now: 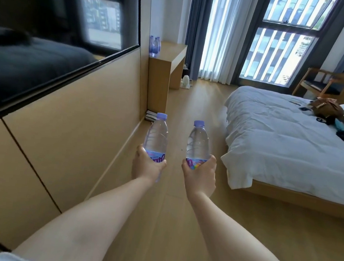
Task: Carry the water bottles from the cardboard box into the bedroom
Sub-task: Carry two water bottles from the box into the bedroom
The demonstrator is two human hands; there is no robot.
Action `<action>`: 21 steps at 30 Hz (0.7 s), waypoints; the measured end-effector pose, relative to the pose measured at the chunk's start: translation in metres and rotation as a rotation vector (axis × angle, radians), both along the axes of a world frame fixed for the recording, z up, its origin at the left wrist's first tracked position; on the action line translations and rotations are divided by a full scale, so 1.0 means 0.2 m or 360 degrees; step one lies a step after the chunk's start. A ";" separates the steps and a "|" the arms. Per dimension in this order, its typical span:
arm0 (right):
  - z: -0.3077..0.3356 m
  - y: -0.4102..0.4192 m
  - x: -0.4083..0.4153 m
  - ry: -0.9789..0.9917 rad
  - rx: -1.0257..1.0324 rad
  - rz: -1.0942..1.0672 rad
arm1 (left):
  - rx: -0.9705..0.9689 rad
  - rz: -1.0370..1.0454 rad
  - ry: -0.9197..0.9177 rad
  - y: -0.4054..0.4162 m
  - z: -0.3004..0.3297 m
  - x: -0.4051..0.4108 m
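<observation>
My left hand grips the lower part of a clear water bottle with a purple cap and label, held upright in front of me. My right hand holds a second, matching water bottle the same way. Both arms stretch forward over the wooden floor. Several more bottles stand on the wooden desk far ahead against the left wall. The cardboard box is not in view.
A tan panelled wall with a dark glass pane runs along my left. A bed with white bedding fills the right, with a brown bag on it. A chair stands by the window; flat items lie at the wall's foot.
</observation>
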State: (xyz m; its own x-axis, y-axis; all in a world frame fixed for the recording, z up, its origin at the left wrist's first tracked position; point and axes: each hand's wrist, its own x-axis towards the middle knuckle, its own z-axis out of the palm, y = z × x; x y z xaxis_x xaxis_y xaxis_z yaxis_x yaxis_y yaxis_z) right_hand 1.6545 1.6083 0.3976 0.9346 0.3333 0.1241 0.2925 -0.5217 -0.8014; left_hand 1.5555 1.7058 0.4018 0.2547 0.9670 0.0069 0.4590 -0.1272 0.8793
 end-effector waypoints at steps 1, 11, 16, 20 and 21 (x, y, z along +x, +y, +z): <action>0.00 0.07 0.09 0.0001 -0.0010 0.0010 | -0.0005 0.0009 -0.0010 0.07 0.00 0.09; 0.13 0.89 1.01 -0.0045 0.0002 0.0112 | -0.0040 -0.0001 -0.0100 0.87 0.14 1.00; 0.08 1.35 1.41 -0.0008 0.0006 0.0107 | -0.0028 -0.0004 -0.0080 1.32 0.11 1.41; 0.06 1.74 1.75 -0.0101 -0.0121 0.0126 | -0.0092 0.0002 -0.0052 1.74 0.07 1.74; 0.07 1.82 1.81 -0.0140 -0.0158 0.0142 | -0.0099 0.0003 -0.0053 1.82 0.08 1.81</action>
